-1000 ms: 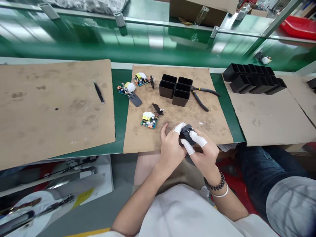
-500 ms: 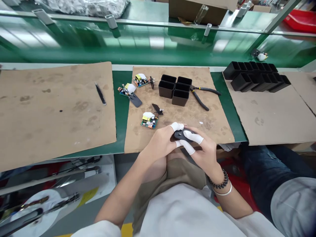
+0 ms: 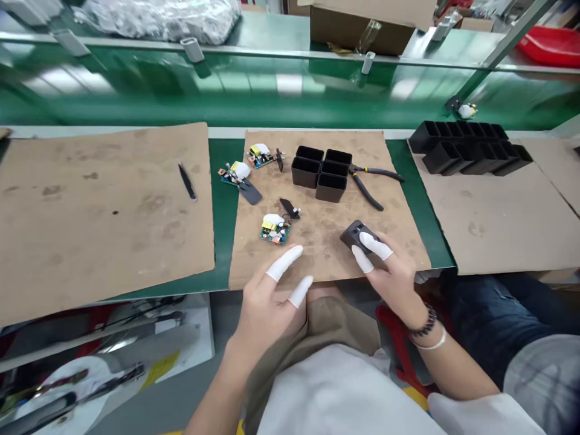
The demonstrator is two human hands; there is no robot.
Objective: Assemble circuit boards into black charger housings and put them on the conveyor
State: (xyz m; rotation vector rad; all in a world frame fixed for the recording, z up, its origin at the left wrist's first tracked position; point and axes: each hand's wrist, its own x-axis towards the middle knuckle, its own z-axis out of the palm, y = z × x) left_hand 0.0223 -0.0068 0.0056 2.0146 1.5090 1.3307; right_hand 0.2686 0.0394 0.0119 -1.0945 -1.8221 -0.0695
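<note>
White finger cots cover fingertips on both hands. My right hand grips a black plastic case low over the right front of the middle cardboard sheet. My left hand is apart from it at the front edge, thumb and forefinger spread, holding nothing. A circuit board with a black plate lies just beyond my left hand. Two more boards, one at the sheet's left edge and one at the back, lie farther away. Several open black cases stand upright beside yellow-and-black pliers.
Tweezers lie on the left cardboard. Rows of black cases stand on the right cardboard. A cardboard box and plastic bags sit on the shelf behind. A person's leg is at the right.
My left hand has let go of the black case and drawn back to the left, its fingers now apart. My right hand has carried the case to the right. The view has shifted slightly.
</note>
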